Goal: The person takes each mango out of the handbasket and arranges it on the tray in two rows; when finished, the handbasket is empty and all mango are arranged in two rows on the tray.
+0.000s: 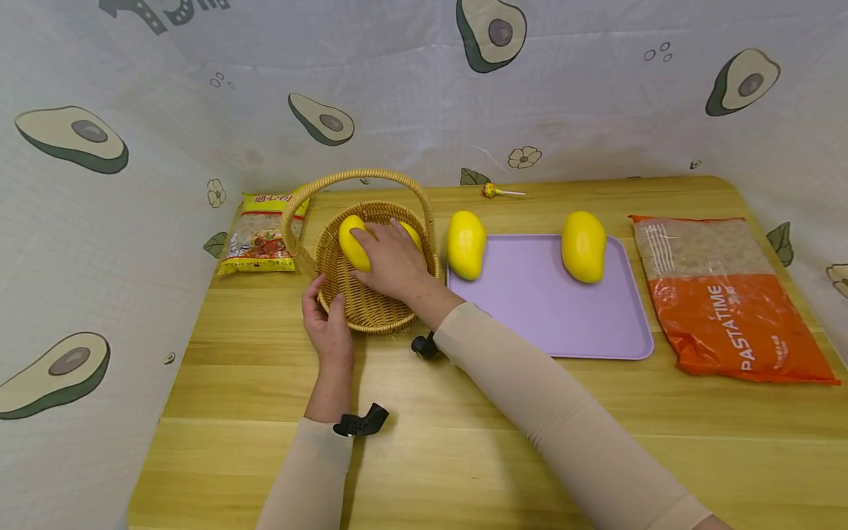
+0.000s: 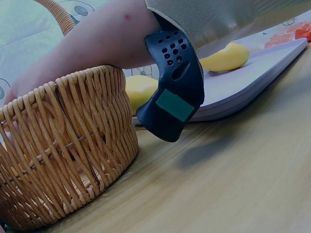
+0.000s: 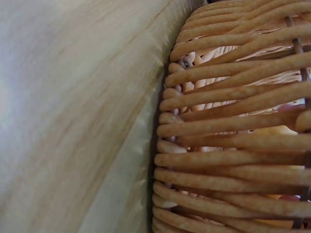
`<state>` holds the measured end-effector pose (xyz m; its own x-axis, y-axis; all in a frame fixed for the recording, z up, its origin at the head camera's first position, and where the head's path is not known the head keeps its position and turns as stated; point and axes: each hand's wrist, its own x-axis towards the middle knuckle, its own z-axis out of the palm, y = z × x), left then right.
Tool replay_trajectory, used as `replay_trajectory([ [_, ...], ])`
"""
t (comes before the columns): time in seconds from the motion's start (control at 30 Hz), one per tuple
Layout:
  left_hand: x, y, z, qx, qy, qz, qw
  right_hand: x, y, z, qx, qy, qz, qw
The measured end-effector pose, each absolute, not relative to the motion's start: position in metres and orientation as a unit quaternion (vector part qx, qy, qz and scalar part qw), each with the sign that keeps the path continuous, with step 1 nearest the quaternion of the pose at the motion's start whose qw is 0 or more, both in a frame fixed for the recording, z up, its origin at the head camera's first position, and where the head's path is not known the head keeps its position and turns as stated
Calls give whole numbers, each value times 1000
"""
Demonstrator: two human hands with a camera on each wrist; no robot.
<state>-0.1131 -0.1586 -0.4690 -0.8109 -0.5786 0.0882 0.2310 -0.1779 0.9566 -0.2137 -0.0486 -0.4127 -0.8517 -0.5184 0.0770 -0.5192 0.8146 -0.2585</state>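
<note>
A wicker basket [image 1: 377,320] with an arched handle stands on the table, two yellow mangoes inside. My right hand [image 1: 394,269] reaches over its rim, with the thumb and a finger around the right side of the left mango [image 1: 351,239]. The other mango [image 1: 412,234] is partly covered by the same hand. At the basket's front left my left hand [image 1: 327,331] holds the rim, thumb and fingers on either side. The left wrist view shows the woven wall [image 2: 73,145] up close; in the right wrist view only weave [image 3: 233,131] and table appear, the hand hidden.
Right of the basket lies a lilac tray [image 1: 530,316], one mango [image 1: 583,246] on it and another [image 1: 467,245] at its left edge. An orange pasta bag [image 1: 735,316] lies far right, a yellow food packet [image 1: 265,235] behind left, a lollipop [image 1: 492,190] at the back.
</note>
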Motion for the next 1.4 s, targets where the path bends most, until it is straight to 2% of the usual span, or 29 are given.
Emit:
replay_trajectory([
  [0.9, -114, -161, -470, 146, -581, -756, 265, -214, -51, -413, 273, -955, 117, -9],
  [1.4, -113, -161, -469, 147, -584, -755, 261, -207, -41, -397, 272, -907, 322, 14],
])
